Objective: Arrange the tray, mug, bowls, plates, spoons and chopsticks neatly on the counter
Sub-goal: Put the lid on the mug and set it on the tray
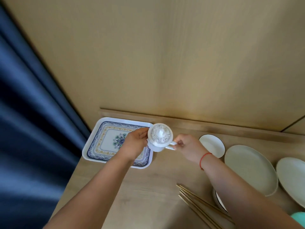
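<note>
I hold a white lidded mug (159, 138) in the air over the right edge of the patterned blue-and-white tray (109, 142). My left hand (136, 142) grips the mug's left side. My right hand (187, 146) pinches its handle. A white bowl with a dark rim (212, 144) sits just right of my right hand. Two pale plates (249, 169) (292, 179) lie further right. Several wooden chopsticks (198, 205) lie near the front, beside another dark-rimmed bowl (218, 204) partly hidden under my right forearm. No spoons are in sight.
The wooden counter (148, 187) ends at a raised back ledge (206, 124) below a wood wall panel. A dark blue curtain (33, 129) hangs along the counter's left side. A teal object (299, 217) shows at the bottom right corner.
</note>
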